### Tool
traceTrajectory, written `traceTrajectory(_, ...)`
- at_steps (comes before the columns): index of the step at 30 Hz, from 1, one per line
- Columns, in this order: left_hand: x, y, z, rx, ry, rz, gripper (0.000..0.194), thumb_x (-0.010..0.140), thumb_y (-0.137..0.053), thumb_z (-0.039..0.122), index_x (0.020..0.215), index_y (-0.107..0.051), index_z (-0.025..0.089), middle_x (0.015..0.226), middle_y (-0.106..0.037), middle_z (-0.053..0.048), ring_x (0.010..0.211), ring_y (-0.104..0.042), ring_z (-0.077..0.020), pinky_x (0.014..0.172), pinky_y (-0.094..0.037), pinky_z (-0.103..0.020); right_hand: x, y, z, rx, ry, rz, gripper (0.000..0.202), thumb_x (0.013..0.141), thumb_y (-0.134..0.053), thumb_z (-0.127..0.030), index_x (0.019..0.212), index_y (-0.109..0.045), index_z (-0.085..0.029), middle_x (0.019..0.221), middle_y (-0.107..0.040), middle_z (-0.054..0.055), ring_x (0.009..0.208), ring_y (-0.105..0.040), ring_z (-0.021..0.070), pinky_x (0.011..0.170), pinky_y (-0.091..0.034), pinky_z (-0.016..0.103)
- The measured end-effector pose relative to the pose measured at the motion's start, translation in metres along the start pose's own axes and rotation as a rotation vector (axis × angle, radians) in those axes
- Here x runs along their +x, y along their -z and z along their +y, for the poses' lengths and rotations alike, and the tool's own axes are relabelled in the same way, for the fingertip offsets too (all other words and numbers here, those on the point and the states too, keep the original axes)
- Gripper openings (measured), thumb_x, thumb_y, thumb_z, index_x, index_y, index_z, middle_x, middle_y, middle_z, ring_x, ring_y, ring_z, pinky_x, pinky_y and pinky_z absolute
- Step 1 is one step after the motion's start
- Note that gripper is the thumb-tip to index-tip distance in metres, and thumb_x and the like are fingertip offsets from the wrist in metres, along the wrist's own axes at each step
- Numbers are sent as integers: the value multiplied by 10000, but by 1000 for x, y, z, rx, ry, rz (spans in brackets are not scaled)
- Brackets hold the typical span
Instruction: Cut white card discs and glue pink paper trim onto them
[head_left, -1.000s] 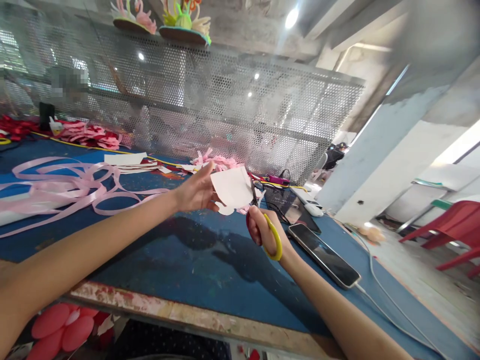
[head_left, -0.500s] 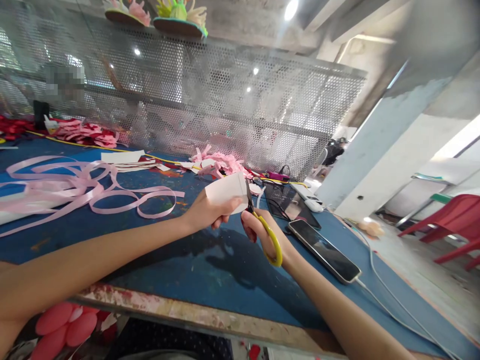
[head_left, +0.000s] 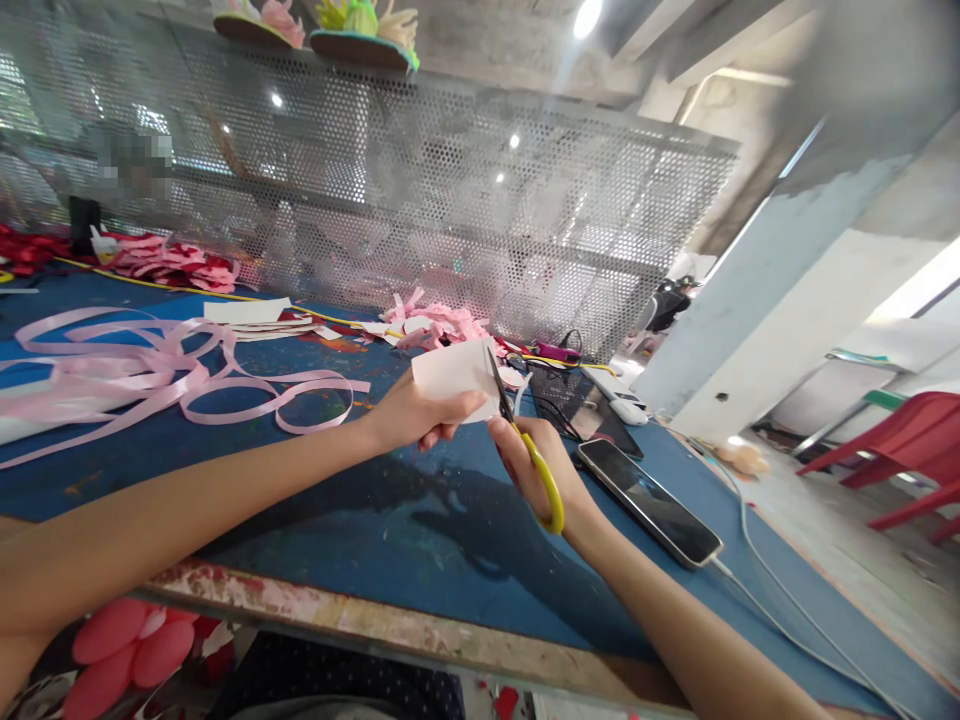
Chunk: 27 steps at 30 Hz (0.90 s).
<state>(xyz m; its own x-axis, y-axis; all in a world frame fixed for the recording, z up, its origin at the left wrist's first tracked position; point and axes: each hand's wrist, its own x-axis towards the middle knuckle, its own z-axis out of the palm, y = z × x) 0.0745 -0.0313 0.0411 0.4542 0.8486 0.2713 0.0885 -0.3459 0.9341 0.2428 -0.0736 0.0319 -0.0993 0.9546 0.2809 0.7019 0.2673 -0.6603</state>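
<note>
My left hand is closed on a piece of white paper, thumb on top, held above the blue table. In my right hand is a pair of scissors with yellow handles and dark blades. The blades lie along the paper's right edge, pointing away from me; whether they have cut into it is hard to make out. Just right of my right hand lies a phone with a white cable plugged in.
Loops of pink ribbon cover the table's left side. Behind them lies a stack of white paper pieces. Pink cut strips are heaped near the perforated metal screen. A dark tablet-like panel and cables lie at right.
The scissors blades have opened a little at the paper's right edge, and my right hand has shifted slightly. My left hand still holds the paper in nearly the same place.
</note>
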Motion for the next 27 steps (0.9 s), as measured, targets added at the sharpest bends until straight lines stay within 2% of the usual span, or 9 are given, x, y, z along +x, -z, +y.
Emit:
traceTrajectory(3, -1, -2, 1, -34, -2, -1, 266, 774, -562, 361, 620, -512, 149, 373, -439, 90, 255, -345, -25, 271, -287, -134, 0, -2, -1, 56, -33, 8, 581, 736, -362, -742, 498, -306, -215, 405, -340, -32, 412, -315, 89, 422, -229, 248)
traceTrajectory(7, -2, -5, 3, -61, -6, -49, 213, 784, -547, 338, 693, -534, 147, 382, -445, 96, 259, -350, -25, 269, -277, -125, 2, -1, 2, 233, 5, -118, 569, 746, -347, -745, 562, -371, -207, 444, -399, -31, 420, -370, 102, 444, -301, 253)
traceTrajectory(10, -4, -6, 6, -69, 6, -79, 189, 784, -550, 331, 753, -550, 145, 387, -446, 98, 263, -357, -27, 268, -272, -122, 4, 2, 4, 271, 61, -171, 560, 767, -337, -727, 578, -396, -203, 474, -432, -23, 448, -406, 110, 483, -342, 261)
traceTrajectory(19, -4, -6, 6, -50, 19, -105, 239, 767, -558, 373, 684, -529, 151, 374, -436, 92, 251, -335, -28, 256, -268, -137, -1, 4, -2, 173, 94, -63, 559, 757, -315, -739, 549, -332, -220, 409, -355, -37, 433, -354, 108, 450, -290, 258)
traceTrajectory(27, -2, 0, 6, -25, 18, -126, 242, 754, -582, 369, 673, -506, 154, 362, -443, 93, 244, -337, -26, 250, -268, -127, -3, 6, -3, 41, 51, -1, 568, 790, -319, -697, 494, -303, -213, 402, -316, -33, 422, -301, 90, 419, -207, 249)
